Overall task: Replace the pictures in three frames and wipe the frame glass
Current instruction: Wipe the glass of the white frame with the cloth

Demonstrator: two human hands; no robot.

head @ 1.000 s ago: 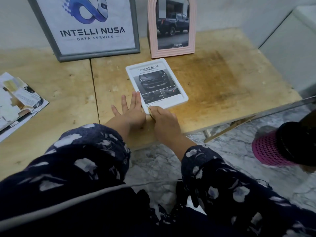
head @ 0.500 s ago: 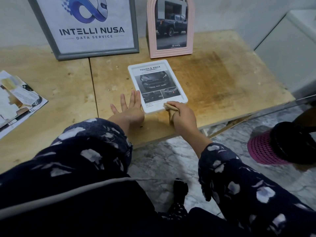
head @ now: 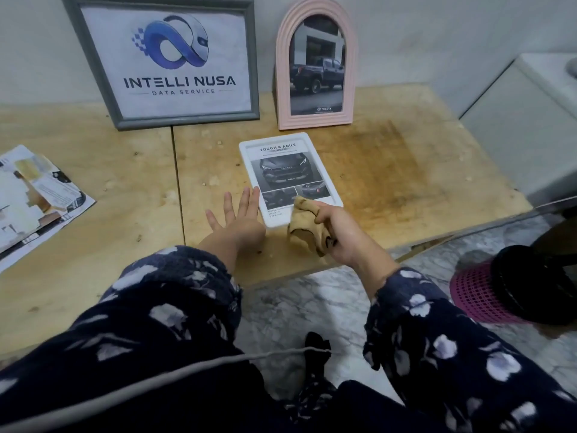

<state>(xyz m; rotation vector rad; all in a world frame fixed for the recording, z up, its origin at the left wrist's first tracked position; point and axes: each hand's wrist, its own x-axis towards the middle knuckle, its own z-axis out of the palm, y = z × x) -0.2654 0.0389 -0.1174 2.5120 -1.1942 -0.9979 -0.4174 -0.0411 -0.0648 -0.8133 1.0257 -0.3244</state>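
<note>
The white frame (head: 290, 179) lies flat, face up, near the middle of the wooden surface (head: 406, 182), holding a car advert. The right hand (head: 340, 232) grasps a bunched tan cloth (head: 304, 220), and the cloth's leading fold touches the glass at the frame's 5 o'clock corner. The left hand (head: 240, 214) lies released, fingers straight and spread, flat on the surface just beside the frame's 7 o'clock edge; whether its fingertips actually press the rim is hard to tell from this angle.

Judging by this, the wiping of this frame is only starting. To do it well, the left hand should brace the frame's edge firmly so it does not skate toward 12 o'clock under the strokes. The cloth would serve better spread flatter, swept from 6 toward 12 o'clock in overlapping passes, reaching the corners where the rim meets glass.

The grey frame (head: 175, 60) and the pink arched frame (head: 315, 64) stand leaning against the wall at 11 and 12 o'clock. Loose printed sheets (head: 34, 195) lie at 9 o'clock.
</note>
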